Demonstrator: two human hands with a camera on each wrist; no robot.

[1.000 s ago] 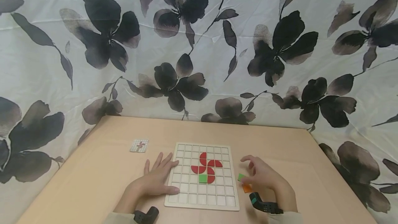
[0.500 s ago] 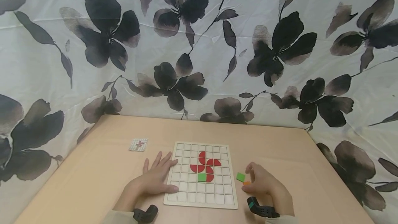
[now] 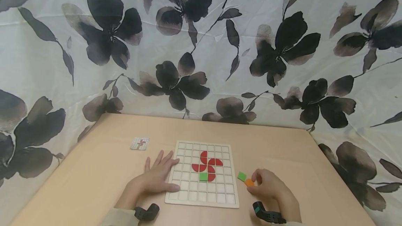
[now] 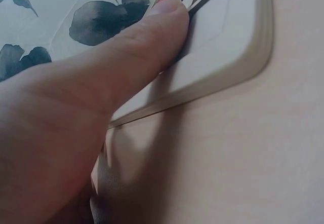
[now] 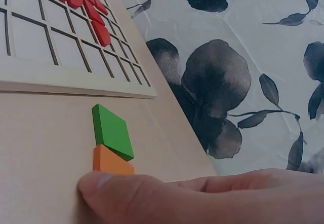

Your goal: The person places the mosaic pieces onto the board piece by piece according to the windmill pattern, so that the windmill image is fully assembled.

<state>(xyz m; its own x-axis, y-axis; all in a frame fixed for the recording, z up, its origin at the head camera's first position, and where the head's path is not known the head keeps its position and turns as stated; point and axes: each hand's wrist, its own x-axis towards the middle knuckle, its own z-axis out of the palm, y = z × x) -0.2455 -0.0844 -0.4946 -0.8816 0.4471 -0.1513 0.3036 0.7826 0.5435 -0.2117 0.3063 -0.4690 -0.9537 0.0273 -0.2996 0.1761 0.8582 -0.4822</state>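
My left hand (image 3: 157, 180) lies with spread fingers at the left edge of a white gridded board (image 3: 216, 200); its thumb (image 4: 162, 26) rests on the board's surface. Several red rounded tiles (image 3: 211, 177) form a pinwheel on the grid, with a green square tile (image 3: 203, 176) beside the lowest one. To the right of the board, my right hand (image 3: 267, 184) pinches an orange tile (image 3: 249, 182) at its near edge between thumb and finger. A loose green tile (image 5: 112, 132) lies against the orange tile's far side, on the table.
A small card (image 3: 139, 143) with a printed pinwheel pattern lies left of the board's far corner. The light wooden table (image 3: 276, 145) ends at a floral cloth (image 3: 226, 72) hanging behind it. Both wrists wear black bands (image 3: 268, 213).
My right hand has drawn back from over the tiles, uncovering the green tile and then the orange one, and now pinches the orange tile. My left hand stays on the board.
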